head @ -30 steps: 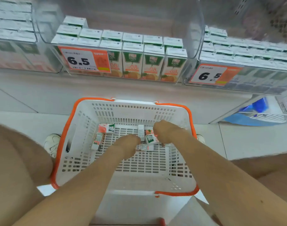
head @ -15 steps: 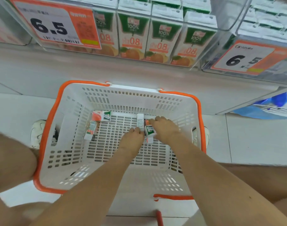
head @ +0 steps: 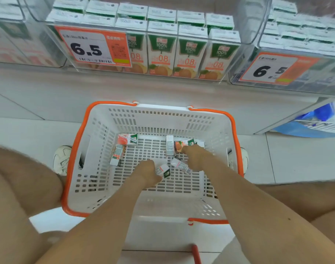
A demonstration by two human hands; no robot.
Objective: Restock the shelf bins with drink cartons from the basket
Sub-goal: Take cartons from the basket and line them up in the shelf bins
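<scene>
A: Fingers [head: 152, 165] of the left hand [head: 146, 174] look curled on a small carton [head: 163, 171] mid-frame, in the basket [head: 162, 119]. The right hand [head: 196, 157] is at an orange carton [head: 182, 144], can't tell if it's gripping.
B: Probably light, stiff, bit slick. I'd pinch the long sides, not the corners.

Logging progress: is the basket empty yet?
Not empty. Several cartons lie flat on the basket floor; the left hand grips one.

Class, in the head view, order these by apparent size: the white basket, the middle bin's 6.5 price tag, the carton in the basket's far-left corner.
1. Basket
2. Price tag
3. Far-left carton
No ties.
</scene>
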